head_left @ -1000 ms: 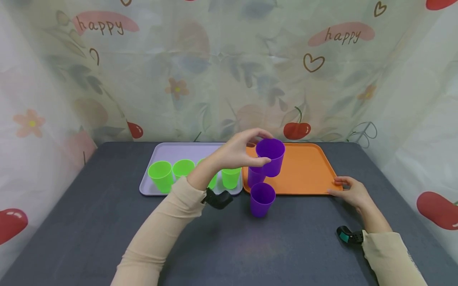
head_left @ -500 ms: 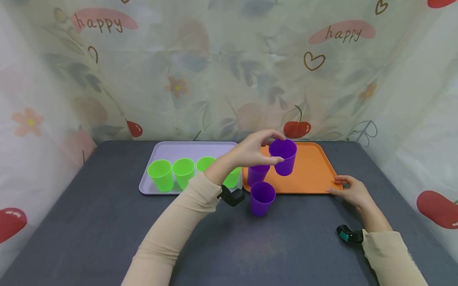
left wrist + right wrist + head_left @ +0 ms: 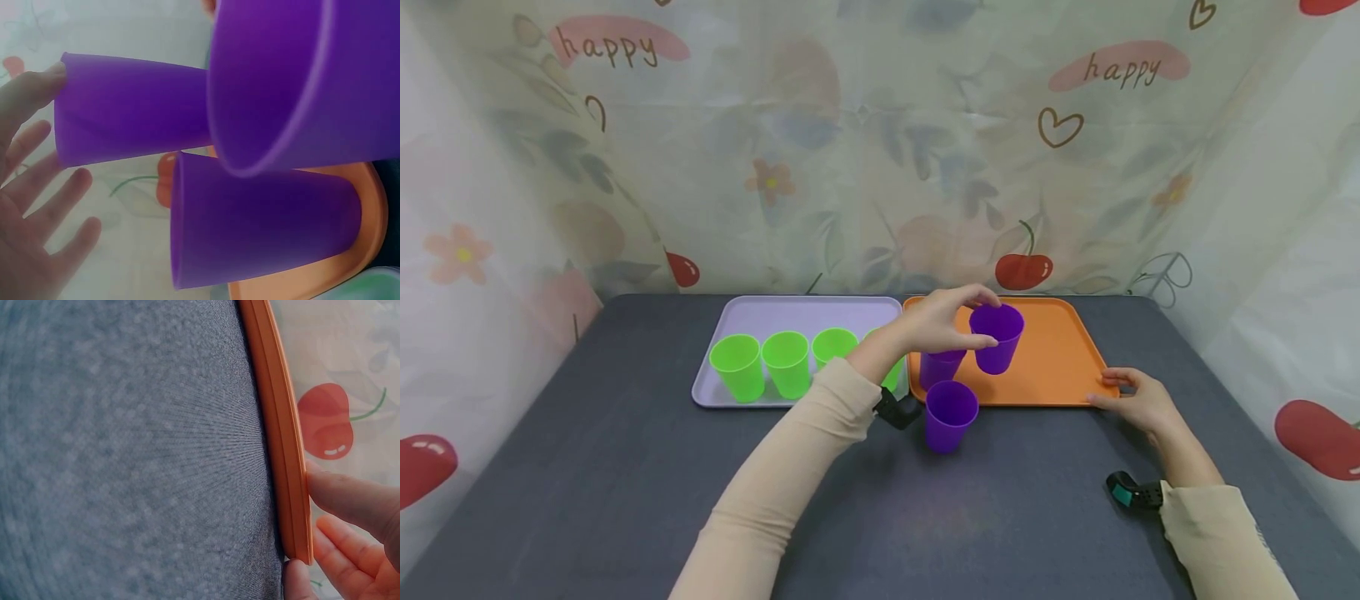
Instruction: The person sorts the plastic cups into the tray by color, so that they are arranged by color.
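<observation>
My left hand (image 3: 946,321) pinches a purple cup (image 3: 997,343) at its rim, thumb on the near side and fingertips at the far side. The cup stands upright, low over the orange tray (image 3: 1052,350). In the left wrist view the thumb touches the rim of this cup (image 3: 134,111) while some fingers are spread out. Just left of it, a second purple cup (image 3: 940,367) is on the tray, partly hidden. A third purple cup (image 3: 950,418) stands on the table before the tray. My right hand (image 3: 1141,406) grips the tray's front right corner, its rim (image 3: 284,456) beside the thumb.
A lilac tray (image 3: 805,310) adjoins the orange one on the left, with a row of several green cups (image 3: 737,369) on it; my left forearm partly covers the rightmost. The dark table (image 3: 602,467) ends at a patterned curtain (image 3: 865,167) behind and at both sides.
My left hand has carried the purple cup to the right, away from the second cup, and then slightly down toward the orange tray. The right hand keeps its place at the tray's corner.
</observation>
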Motion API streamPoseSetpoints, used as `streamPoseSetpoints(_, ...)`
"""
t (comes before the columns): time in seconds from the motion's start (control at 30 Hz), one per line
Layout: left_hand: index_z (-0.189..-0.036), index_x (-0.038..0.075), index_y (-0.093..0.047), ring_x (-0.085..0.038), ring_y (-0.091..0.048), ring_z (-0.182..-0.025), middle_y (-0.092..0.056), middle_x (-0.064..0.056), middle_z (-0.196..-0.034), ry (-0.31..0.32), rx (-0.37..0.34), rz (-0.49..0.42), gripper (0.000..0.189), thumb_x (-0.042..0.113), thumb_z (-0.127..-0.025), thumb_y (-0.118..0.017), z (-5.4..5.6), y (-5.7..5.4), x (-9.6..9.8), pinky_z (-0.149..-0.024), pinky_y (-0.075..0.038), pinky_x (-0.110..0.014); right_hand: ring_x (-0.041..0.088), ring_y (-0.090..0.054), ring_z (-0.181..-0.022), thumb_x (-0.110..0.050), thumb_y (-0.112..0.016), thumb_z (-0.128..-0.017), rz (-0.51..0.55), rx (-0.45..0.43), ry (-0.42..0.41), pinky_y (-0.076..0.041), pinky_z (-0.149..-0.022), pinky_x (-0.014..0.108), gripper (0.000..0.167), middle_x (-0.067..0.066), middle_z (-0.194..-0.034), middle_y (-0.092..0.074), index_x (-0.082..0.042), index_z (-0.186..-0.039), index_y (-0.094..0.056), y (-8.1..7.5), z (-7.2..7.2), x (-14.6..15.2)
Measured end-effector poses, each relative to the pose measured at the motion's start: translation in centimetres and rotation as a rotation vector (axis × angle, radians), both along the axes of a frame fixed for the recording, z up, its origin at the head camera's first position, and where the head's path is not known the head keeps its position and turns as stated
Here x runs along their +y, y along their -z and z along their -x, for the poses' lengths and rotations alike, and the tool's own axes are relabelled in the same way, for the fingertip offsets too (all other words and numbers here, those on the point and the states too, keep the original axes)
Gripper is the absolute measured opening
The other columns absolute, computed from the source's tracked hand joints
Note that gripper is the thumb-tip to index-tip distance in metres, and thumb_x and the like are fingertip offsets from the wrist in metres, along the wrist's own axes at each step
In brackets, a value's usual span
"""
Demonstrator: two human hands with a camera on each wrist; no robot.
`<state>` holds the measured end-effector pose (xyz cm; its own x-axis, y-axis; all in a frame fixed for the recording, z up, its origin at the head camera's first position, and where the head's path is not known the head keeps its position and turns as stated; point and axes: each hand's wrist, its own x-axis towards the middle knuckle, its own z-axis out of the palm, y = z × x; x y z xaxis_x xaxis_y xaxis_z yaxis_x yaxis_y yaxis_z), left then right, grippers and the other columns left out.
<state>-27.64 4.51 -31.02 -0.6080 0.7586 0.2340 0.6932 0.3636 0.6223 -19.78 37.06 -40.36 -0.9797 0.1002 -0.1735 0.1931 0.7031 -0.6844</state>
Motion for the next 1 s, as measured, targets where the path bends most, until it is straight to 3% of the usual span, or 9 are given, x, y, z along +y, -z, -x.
streamPoseSetpoints(0.63, -0.124, 0.014, -0.052, -0.014, -0.048, -0.127, -0.057, -0.001, -0.129, -0.006, -0.018, 0.118, 0.049, 0.032, -0.082, -0.070, 0.4, 1.8, 0.5, -0.107, -0.038, -0.026, 0.047, -0.030, -0.126, -0.038, -0.065, -0.086, -0.001, 0.005, -0.008, -0.036, -0.093, 0.050, 0.074, 0.032, -0.137, -0.040, 0.006, -0.137, -0.035, 0.0, 0.0, 0.1)
streamPoseSetpoints(0.87, -0.122, 0.010, -0.053, -0.015, -0.049, -0.127, -0.058, -0.004, -0.129, 0.023, -0.021, 0.128, 0.048, 0.030, -0.082, -0.071, 0.5, 2.5, 1.0, -0.108, -0.038, -0.030, 0.048, -0.032, -0.125, -0.038, -0.063, -0.087, -0.013, 0.013, -0.018, -0.037, -0.092, 0.052, 0.073, 0.033, -0.137, -0.039, 0.007, -0.137, -0.035, 0.0, -0.1, 0.1)
streamPoseSetpoints(1.0, -0.123, 0.011, -0.052, -0.014, -0.049, -0.127, -0.058, -0.003, -0.129, 0.003, -0.029, 0.155, 0.049, 0.031, -0.082, -0.071, 0.5, 2.7, 1.1, -0.108, -0.038, -0.029, 0.048, -0.032, -0.125, -0.038, -0.063, -0.087, -0.014, 0.012, -0.015, -0.037, -0.092, 0.051, 0.073, 0.033, -0.137, -0.039, 0.007, -0.137, -0.035, 0.1, 0.0, 0.1)
